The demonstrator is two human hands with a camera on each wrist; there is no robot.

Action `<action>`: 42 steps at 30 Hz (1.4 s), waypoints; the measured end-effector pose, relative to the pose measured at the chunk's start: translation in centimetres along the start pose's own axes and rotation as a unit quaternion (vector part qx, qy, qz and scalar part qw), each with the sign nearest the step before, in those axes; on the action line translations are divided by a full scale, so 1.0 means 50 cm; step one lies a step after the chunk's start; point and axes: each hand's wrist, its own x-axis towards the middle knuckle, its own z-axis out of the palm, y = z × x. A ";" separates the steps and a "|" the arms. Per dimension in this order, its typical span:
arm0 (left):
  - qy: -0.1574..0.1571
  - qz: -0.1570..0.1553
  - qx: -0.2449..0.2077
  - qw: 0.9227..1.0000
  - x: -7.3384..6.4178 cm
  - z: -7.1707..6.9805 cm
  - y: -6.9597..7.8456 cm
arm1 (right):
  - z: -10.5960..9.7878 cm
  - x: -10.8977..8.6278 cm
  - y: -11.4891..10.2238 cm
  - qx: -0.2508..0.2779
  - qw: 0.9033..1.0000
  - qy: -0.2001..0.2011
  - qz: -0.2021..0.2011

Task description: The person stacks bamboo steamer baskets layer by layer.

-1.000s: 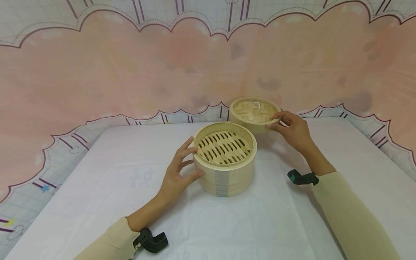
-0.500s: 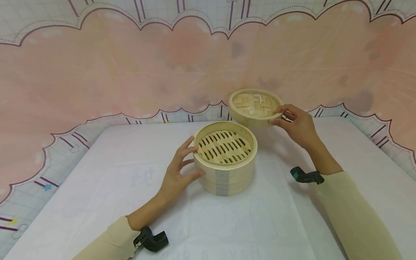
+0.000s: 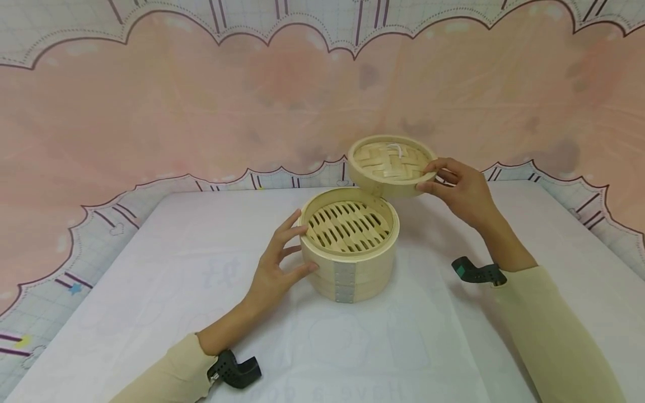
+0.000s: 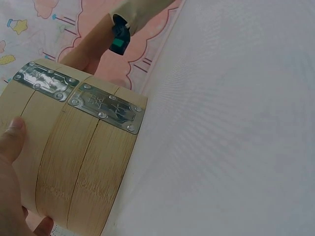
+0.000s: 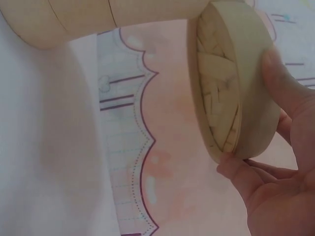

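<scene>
A pale round bamboo steamer, its slatted base exposed and riveted metal plates on its side, stands upright against the left hand, while a matching woven lid with a white loop is held by its rim, top upward, left of the right hand.

Place: looks like a staged filming spot; whether it sits in a home, studio or lab cannot be told
Bench: surface smooth and white, with faint lettering
Backdrop: a peach-and-white printed sheet around the bench, edged in purple scallops, with a childlike yellow star
Recording gear: dark wrist cameras on both arms
Kitchen-like sign: a bamboo steamer and its woven lid
</scene>
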 end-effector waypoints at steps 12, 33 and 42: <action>-0.001 0.000 -0.009 1.000 -0.009 -0.004 -0.058 | 0.010 -0.007 -0.023 -0.005 1.000 -0.030 0.003; 0.000 -0.011 -0.001 1.000 0.002 -0.001 0.004 | 0.027 -0.017 -0.056 -0.015 0.998 -0.058 -0.006; 0.000 -0.011 0.000 1.000 0.002 -0.002 0.003 | 0.035 -0.020 -0.065 0.028 0.996 -0.075 -0.032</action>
